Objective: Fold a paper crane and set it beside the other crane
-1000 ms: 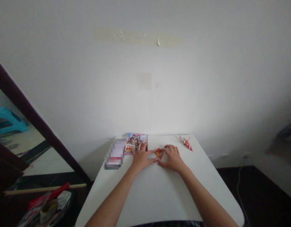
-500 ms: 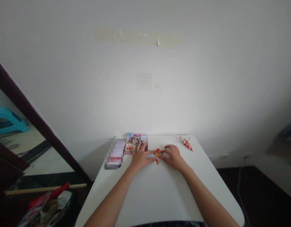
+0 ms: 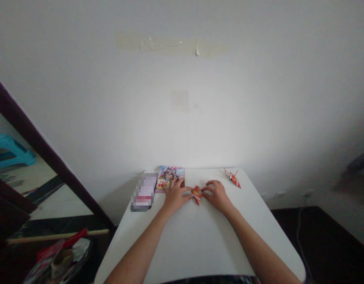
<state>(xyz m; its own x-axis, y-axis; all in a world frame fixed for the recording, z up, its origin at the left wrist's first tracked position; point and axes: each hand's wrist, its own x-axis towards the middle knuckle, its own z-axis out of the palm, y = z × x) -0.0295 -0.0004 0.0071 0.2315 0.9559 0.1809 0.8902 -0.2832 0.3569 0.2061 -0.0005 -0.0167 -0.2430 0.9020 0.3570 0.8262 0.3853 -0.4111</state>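
Note:
A small piece of red and white printed paper (image 3: pixel 196 195), folded into a kite-like shape, lies between my hands over the white table. My left hand (image 3: pixel 175 195) grips its left edge with thumb and index finger, the other fingers spread over a colourful printed leaflet (image 3: pixel 170 173). At the paper's right corner, the thumb and index finger of my right hand (image 3: pixel 216 194) pinch it. To the right, near the table's back edge, rests a folded paper crane (image 3: pixel 233 178) of similar red and white paper.
A blurred-out phone-like object (image 3: pixel 144 193) lies at the left edge of the white table (image 3: pixel 196 244). The wall (image 3: pixel 214 134) stands right behind the table. On the left are a leaning mirror frame (image 3: pixel 49 146), a wooden pole (image 3: pixel 96 232) and a filled bag (image 3: pixel 64 256).
My right thumb has risen closer to its index finger at the paper's right corner. My left thumb has shifted slightly up along the paper's left side. The crane and leaflet stay put.

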